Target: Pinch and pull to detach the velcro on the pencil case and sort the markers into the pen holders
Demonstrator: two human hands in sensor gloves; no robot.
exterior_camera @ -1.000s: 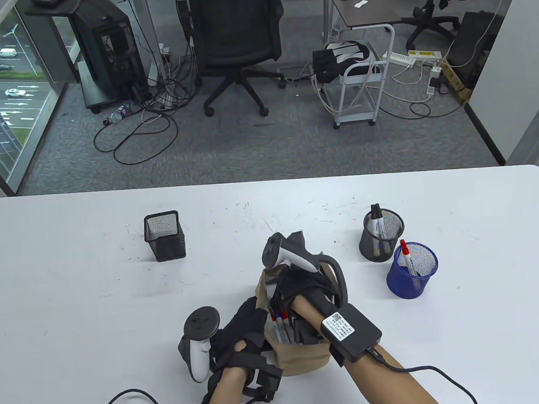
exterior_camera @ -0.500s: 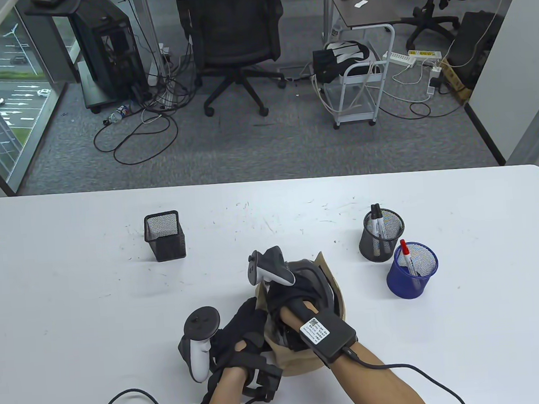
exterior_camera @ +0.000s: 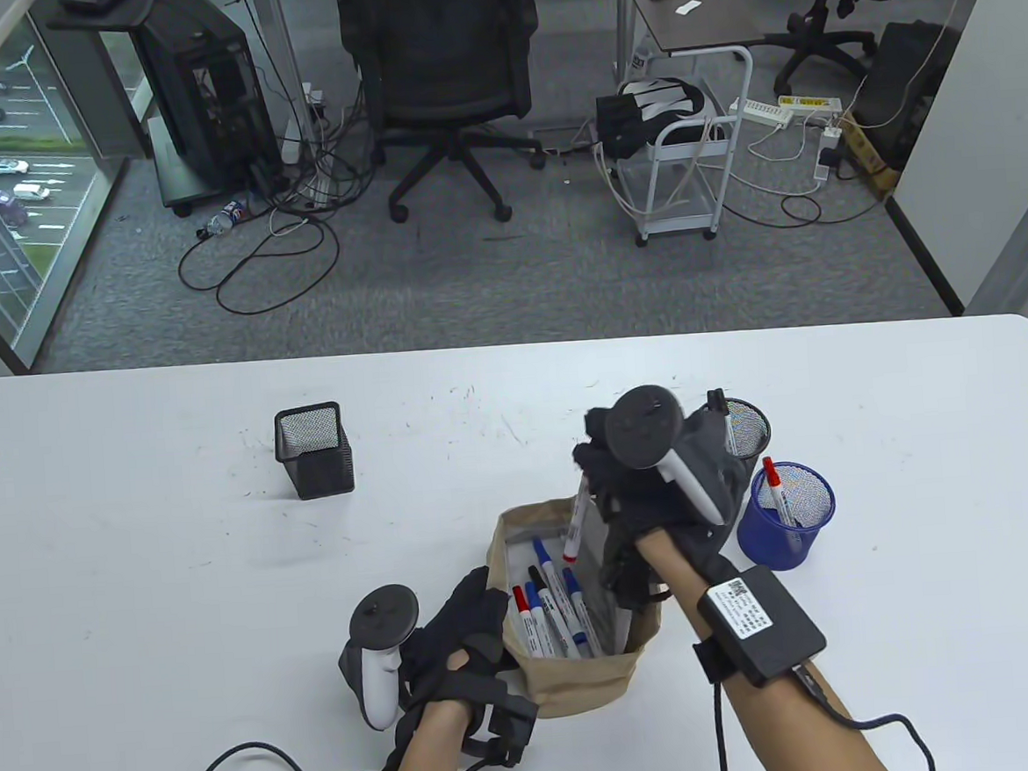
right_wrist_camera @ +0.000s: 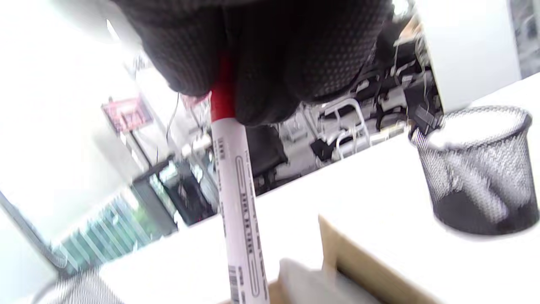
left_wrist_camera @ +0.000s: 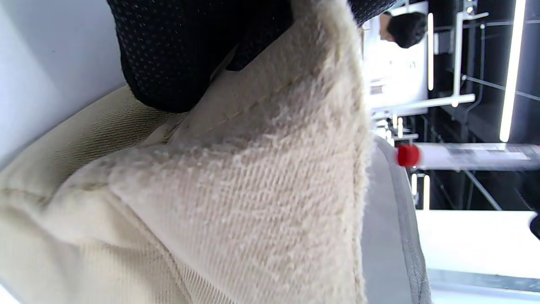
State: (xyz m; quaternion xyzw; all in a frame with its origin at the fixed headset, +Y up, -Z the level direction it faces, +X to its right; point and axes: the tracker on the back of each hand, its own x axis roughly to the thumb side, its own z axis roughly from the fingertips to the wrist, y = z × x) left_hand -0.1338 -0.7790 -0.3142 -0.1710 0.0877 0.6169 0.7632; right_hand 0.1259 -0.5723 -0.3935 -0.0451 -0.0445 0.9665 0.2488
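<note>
The tan pencil case [exterior_camera: 579, 680] lies open near the table's front edge, with several red, blue and black markers [exterior_camera: 551, 607] inside. My left hand [exterior_camera: 481, 603] grips its left rim; in the left wrist view a gloved finger [left_wrist_camera: 190, 55] presses the fuzzy velcro flap [left_wrist_camera: 261, 169]. My right hand [exterior_camera: 593, 477] is lifted above the case's far right corner. It pinches a red marker [exterior_camera: 576, 522] by its red cap [right_wrist_camera: 221, 101], and the white barrel [right_wrist_camera: 238, 211] hangs down over the case.
A square black mesh holder [exterior_camera: 313, 450] stands at the left. A round black mesh holder [exterior_camera: 746, 429] with black markers is partly hidden behind my right hand. Beside it a blue holder [exterior_camera: 787, 520] has a red marker. A cable trails from my right wrist.
My right hand has come up out of the case with a red marker and moved right and away. The case's inside is now in view. The left hand has not moved.
</note>
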